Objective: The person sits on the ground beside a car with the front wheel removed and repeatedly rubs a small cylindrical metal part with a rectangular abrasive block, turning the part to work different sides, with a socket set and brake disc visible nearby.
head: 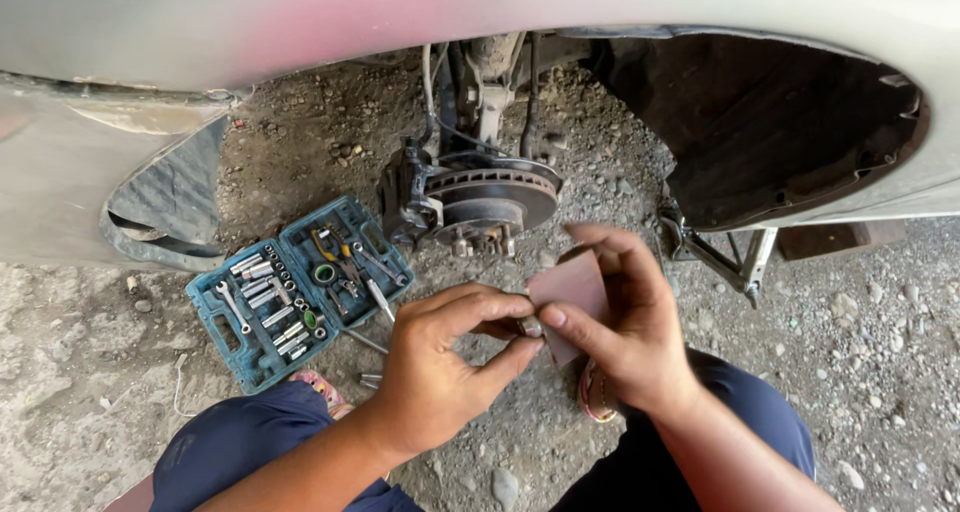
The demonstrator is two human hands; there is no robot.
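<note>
Below the brake disc (490,197), both hands (left (440,367), right (625,322)) pinch sandpaper (570,287), perhaps around a small part.

Bare forearms, no sleeves or gloves — dark navy trousers (250,442), pink-patterned sandals (322,387).

Socket case (262,312) blocks left; gravel (860,322) right open.

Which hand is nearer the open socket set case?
Left. The left hand is just right of the blue socket set case; the right hand is farther right, holding a reddish sandpaper sheet.
</note>
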